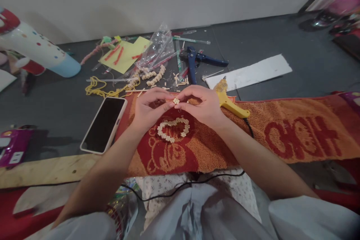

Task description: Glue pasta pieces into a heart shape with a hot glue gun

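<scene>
Between the fingertips of both hands is a small cream flower-shaped piece (pixel 176 101). My left hand (pixel 152 107) pinches it from the left, and my right hand (pixel 201 105) pinches it from the right. Just below them, a heart-shaped outline of small cream pieces (pixel 168 123) lies on the red and orange towel (pixel 219 150). Beside my right hand rests a yellow glue gun (pixel 233 107) with its tip pointing up. Rows of cream pieces (pixel 156 76) and loose short sticks (pixel 180 80) lie beyond the hands.
A phone (pixel 104 124) lies at the left. Farther back are a blue-handled cutter (pixel 192 63), a white strip (pixel 253 73), yellow string (pixel 98 89), yellow paper (pixel 123 57) and clear plastic (pixel 159 48). A dotted bottle (pixel 42 47) is at far left; a black cable crosses the lap.
</scene>
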A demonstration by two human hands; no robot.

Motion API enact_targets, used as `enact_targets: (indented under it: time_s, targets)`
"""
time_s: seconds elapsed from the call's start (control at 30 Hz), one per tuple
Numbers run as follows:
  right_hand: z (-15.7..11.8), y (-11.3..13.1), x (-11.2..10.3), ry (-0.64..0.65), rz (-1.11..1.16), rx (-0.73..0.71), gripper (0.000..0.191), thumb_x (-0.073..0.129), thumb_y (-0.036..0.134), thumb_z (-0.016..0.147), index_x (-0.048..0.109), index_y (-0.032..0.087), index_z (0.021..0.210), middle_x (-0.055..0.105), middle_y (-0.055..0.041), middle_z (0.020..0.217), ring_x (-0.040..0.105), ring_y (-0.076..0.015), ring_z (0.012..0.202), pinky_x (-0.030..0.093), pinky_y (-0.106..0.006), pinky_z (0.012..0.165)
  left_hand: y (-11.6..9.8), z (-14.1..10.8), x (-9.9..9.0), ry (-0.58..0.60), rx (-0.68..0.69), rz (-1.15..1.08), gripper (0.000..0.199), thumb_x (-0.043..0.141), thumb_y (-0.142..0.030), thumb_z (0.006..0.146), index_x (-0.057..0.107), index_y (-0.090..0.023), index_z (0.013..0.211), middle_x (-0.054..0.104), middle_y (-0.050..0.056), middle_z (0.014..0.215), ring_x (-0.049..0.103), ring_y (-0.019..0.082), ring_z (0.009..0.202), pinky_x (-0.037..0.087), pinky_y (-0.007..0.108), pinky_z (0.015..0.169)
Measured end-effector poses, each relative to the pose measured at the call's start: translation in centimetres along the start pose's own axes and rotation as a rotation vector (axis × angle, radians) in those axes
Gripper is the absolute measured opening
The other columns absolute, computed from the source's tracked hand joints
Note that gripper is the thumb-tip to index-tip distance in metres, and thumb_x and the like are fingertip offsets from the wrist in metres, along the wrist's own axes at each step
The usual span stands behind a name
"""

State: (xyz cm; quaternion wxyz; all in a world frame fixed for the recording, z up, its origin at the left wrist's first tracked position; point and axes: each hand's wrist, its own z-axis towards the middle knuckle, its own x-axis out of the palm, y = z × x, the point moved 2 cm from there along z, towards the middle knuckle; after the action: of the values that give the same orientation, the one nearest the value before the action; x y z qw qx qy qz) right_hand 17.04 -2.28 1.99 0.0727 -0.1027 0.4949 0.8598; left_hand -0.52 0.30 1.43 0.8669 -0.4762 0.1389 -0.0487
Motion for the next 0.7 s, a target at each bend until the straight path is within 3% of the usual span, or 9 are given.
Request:
enact_targets:
  time_s: [0.47,0.7]
  targets:
    - [-0.14,-0.51,0.33,-0.072,0.071,0.016,0.006,0.077,0.026,0.074,0.073,0.022,0.074,0.074,-0.0003,0.078,0.067,-0.0137,0.074,0.055,-0.029,0.071,-0.62,-0.35,-0.15,-0.071,0.272,0.207,0.021,0.079,-0.016,0.074,0.078,-0.03,0.09,0.076,-0.001,0.083,0.07,0.009,0.073,0.056,0.022,0.067]
    - [-0.44,-0.39,0.43,-0.123,-0.083,-0.238,0.003,0.073,0.024,0.081,0.074,0.022,0.078,0.076,-0.002,0.081,0.07,-0.0131,0.074,0.057,-0.026,0.07,-0.93,-0.58,0.11,-0.112,0.324,0.237,0.015,0.079,-0.014,0.073,0.078,-0.025,0.083,0.076,0.0,0.079,0.069,0.01,0.069,0.056,0.022,0.066]
